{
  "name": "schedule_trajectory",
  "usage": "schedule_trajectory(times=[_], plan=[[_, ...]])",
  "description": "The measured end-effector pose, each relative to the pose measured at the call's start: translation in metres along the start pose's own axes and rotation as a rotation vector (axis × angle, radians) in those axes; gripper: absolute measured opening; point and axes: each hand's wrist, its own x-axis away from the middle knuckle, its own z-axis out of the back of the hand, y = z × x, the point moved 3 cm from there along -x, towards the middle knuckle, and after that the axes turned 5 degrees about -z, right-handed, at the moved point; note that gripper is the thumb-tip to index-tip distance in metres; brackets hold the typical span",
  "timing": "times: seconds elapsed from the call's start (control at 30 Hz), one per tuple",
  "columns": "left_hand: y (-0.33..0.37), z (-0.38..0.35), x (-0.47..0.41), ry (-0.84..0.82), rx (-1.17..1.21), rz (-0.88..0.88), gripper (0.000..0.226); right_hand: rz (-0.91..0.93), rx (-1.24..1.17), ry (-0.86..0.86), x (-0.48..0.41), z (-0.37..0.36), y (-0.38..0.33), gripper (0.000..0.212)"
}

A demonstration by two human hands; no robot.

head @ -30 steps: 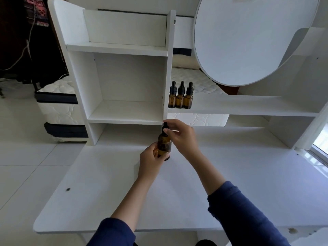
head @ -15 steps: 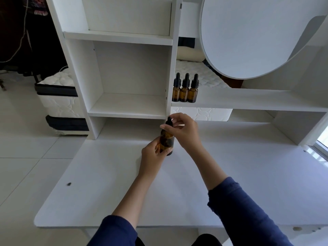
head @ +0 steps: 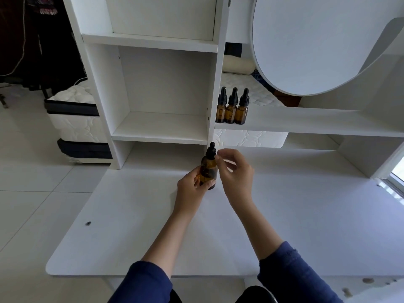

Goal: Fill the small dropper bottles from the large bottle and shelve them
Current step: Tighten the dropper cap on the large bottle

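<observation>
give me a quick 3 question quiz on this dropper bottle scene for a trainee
1. Count: how many small amber glass dropper bottles stand on the long white shelf?
2. True or false: the large amber glass bottle lies on its side.
3. Pick one: which hand wraps the large bottle's body? A left hand, B right hand, C neither.

Key
1. Three, side by side at the shelf's left end.
2. False: it is upright, with its black dropper cap on.
3. A: the left hand holds the body, and the right hand is up beside the cap.
</observation>
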Motion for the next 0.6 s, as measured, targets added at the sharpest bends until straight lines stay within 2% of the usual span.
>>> schedule_trajectory(times=[0.17,0.37,0.5,0.6], plan=[[0.001,0.000,0.000,-0.003,0.003,-0.018,0.033,0.000,0.046,-0.182,-0.011,-0.014,-0.007,0.034],[-0.001,0.000,-0.001,-0.002,-0.016,-0.033,0.036,-0.007,0.098,-0.083,-0.016,-0.014,-0.011,0.036],[-0.001,0.000,-0.001,0.005,-0.019,-0.038,0.034,-0.049,0.056,-0.130,-0.010,-0.013,-0.008,0.030],[-0.001,0.000,0.000,0.004,0.009,-0.025,0.034,-0.038,0.041,-0.060,-0.005,-0.008,-0.005,0.023]])
